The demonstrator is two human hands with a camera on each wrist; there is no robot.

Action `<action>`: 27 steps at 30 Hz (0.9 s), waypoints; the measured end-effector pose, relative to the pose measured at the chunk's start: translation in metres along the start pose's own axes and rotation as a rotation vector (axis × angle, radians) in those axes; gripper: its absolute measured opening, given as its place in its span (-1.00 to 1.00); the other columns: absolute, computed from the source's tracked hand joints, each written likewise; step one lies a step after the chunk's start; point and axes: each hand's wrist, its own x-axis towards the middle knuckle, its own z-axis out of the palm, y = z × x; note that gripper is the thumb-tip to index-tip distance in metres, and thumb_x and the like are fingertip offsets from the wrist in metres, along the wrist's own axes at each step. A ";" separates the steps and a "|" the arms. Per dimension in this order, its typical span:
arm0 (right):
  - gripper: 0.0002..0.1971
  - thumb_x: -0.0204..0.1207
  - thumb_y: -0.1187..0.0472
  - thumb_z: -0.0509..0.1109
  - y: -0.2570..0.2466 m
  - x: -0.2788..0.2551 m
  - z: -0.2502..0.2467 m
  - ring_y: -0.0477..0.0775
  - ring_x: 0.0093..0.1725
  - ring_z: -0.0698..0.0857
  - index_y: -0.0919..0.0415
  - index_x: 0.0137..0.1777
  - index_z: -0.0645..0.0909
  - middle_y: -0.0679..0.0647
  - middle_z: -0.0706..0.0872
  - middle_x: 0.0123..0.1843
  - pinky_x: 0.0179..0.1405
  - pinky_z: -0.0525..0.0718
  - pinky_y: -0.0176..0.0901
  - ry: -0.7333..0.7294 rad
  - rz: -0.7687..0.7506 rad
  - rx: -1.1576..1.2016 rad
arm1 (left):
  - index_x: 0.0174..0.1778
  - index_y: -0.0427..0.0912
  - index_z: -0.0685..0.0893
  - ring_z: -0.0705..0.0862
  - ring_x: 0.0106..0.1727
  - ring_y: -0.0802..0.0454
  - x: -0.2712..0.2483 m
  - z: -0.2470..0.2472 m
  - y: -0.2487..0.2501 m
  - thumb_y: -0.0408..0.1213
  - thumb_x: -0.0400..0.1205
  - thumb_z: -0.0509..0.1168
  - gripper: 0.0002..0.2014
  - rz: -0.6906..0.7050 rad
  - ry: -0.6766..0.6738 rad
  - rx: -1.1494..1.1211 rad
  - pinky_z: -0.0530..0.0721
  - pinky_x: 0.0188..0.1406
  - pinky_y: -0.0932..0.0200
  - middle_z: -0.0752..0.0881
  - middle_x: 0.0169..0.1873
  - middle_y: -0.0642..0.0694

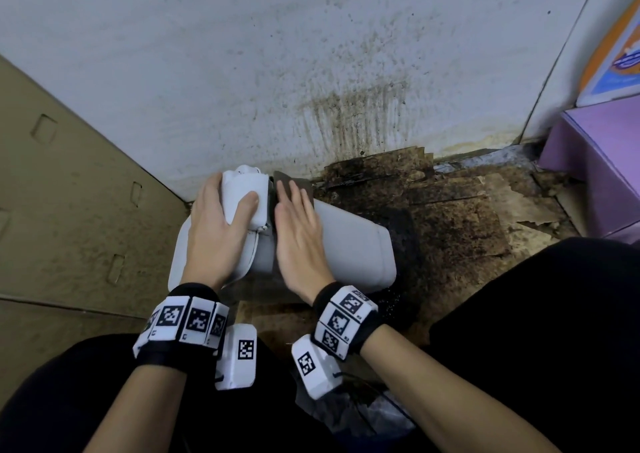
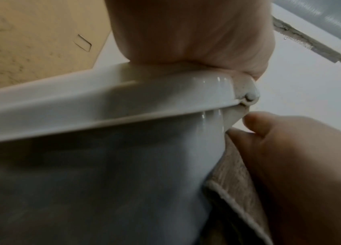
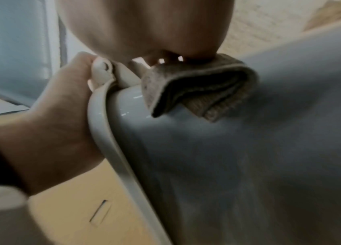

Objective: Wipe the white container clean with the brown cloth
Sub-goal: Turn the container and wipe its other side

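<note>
Left hand [image 1: 221, 224] grip clamped on white container [image 1: 349, 245] lid; right hand [image 1: 298, 231] fingers flat, pressing brown cloth [image 3: 199, 86].

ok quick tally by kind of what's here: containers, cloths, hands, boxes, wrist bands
white container: 1
brown cloth: 1
hands: 2, left hand and right hand
boxes: 2, cardboard box and purple box
wrist bands with markers: 2, and
total: 8

Floor [image 1: 460, 224]: stained dark brown, covered with torn, grimy cardboard sheets [image 1: 512, 196]. White container [image 1: 349, 241] lies on its side, near centre. Purple box [image 1: 595, 162] stands far right. Tan cardboard panel [image 1: 69, 189] stands at the left.
</note>
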 end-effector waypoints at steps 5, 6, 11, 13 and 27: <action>-0.48 0.84 0.03 -0.15 0.015 -0.007 -0.001 -0.11 0.79 -0.05 -0.05 0.79 0.08 -0.07 0.08 0.82 0.75 -0.05 -0.11 0.045 -0.007 -0.019 | 0.70 -0.05 0.32 0.41 0.59 0.01 0.000 -0.001 0.000 0.40 0.46 0.09 -0.08 -0.009 -0.011 -0.021 0.35 0.50 0.05 0.44 0.60 -0.02; -0.49 0.85 0.04 -0.13 0.020 -0.007 -0.002 -0.13 0.79 -0.05 -0.06 0.79 0.08 -0.08 0.08 0.82 0.75 -0.04 -0.12 0.036 -0.009 -0.019 | 0.70 -0.05 0.32 0.41 0.59 0.01 0.000 -0.001 0.000 0.40 0.46 0.09 -0.08 -0.010 -0.010 -0.027 0.35 0.50 0.05 0.44 0.59 -0.02; -0.50 0.85 0.04 -0.09 0.054 -0.008 -0.012 -0.17 0.78 0.01 -0.08 0.78 0.12 -0.11 0.13 0.80 0.74 -0.04 -0.16 0.011 0.035 -0.034 | 0.69 -0.04 0.34 0.43 0.58 -0.01 0.002 -0.005 -0.006 0.38 0.47 0.14 -0.11 -0.036 0.002 -0.059 0.39 0.59 -0.09 0.46 0.53 0.06; -0.50 0.84 0.04 -0.10 0.079 -0.010 -0.019 -0.16 0.77 0.03 -0.07 0.78 0.13 -0.12 0.15 0.80 0.76 -0.02 -0.10 0.011 0.117 -0.039 | 0.69 -0.03 0.35 0.44 0.59 -0.01 0.002 -0.005 -0.007 0.37 0.48 0.15 -0.12 -0.043 0.006 -0.070 0.40 0.61 -0.19 0.46 0.53 0.09; -0.49 0.85 0.10 -0.09 0.165 -0.032 -0.040 -0.04 0.80 -0.01 0.05 0.78 0.11 -0.01 0.08 0.82 0.76 -0.12 -0.12 0.116 0.472 0.001 | 0.71 -0.01 0.33 0.40 0.60 0.08 0.004 -0.007 -0.006 0.35 0.51 0.12 -0.15 -0.040 -0.007 -0.028 0.32 0.46 0.11 0.45 0.60 0.06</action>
